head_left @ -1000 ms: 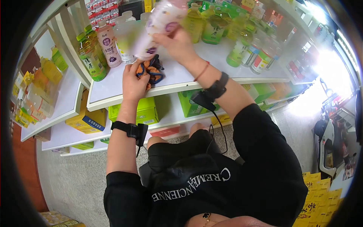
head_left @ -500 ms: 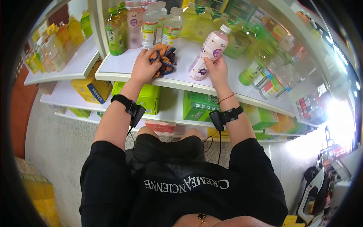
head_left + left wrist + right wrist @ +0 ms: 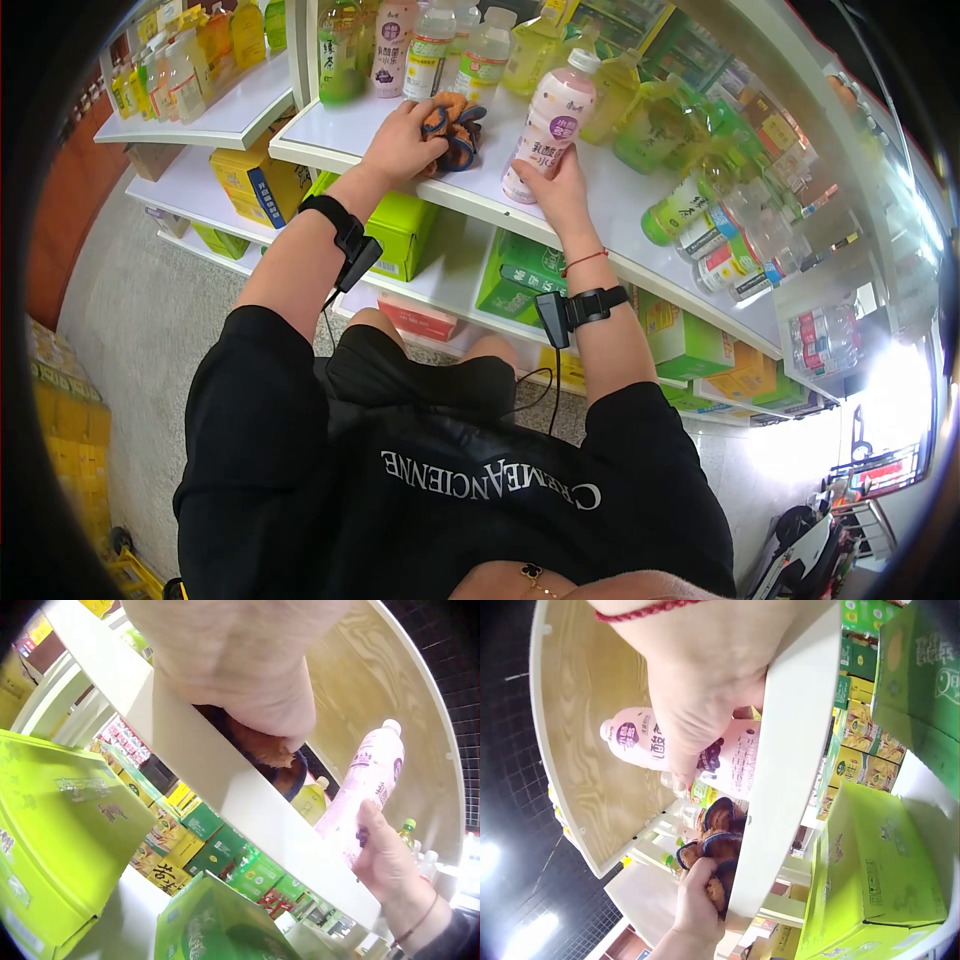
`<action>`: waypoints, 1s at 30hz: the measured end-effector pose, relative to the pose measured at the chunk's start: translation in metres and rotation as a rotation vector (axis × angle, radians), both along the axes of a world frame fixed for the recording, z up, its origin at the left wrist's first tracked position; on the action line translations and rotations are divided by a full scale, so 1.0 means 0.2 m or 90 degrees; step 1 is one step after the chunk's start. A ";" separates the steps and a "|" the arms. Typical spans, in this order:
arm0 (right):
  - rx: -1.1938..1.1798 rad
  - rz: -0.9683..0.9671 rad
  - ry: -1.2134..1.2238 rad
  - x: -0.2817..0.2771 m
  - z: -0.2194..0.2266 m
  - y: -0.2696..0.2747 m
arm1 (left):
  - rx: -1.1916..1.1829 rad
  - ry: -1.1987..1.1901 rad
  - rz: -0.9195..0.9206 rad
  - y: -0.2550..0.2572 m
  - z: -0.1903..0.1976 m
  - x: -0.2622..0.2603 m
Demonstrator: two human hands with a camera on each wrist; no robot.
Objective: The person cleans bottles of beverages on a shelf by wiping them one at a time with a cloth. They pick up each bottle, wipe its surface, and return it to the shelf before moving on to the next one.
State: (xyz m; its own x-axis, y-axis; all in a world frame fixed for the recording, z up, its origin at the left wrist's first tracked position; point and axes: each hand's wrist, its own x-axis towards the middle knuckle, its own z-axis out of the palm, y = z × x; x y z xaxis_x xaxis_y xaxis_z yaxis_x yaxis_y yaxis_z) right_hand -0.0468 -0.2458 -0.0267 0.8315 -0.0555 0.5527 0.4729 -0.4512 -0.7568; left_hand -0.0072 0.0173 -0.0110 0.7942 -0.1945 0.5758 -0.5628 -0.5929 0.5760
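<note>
Pink bottle [image 3: 548,122] stands on the shelf [image 3: 620,215], gripped by right hand [image 3: 551,187]; beside it, left hand [image 3: 400,143] clutches an orange cloth [image 3: 453,125].

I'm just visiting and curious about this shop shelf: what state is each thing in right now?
Pink bottle: capped, upright on the shelf, gripped low.
Right hand: curled round the pink bottle.
Cloth: bunched on the shelf.
Left hand: gripping the cloth.
Shelf: stocked with capped bottles.

The bottle [image 3: 548,118] is pale pink with a white cap and purple label. The cloth [image 3: 452,127] is orange with dark blue edging. The shelf [image 3: 620,215] is white, the boxes [image 3: 405,232] lime green.
</note>
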 end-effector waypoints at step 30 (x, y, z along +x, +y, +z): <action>-0.057 0.038 -0.008 -0.04 0.07 0.03 | -0.232 0.126 -0.213 -0.35 -0.09 -0.02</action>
State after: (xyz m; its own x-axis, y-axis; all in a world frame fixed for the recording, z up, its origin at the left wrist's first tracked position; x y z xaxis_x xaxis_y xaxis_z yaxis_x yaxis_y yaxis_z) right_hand -0.0542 -0.2400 -0.0136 0.8247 0.0433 0.5640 0.5101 -0.4876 -0.7085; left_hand -0.0109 -0.0521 -0.0293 0.8234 -0.2714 0.4984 -0.5461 -0.1404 0.8259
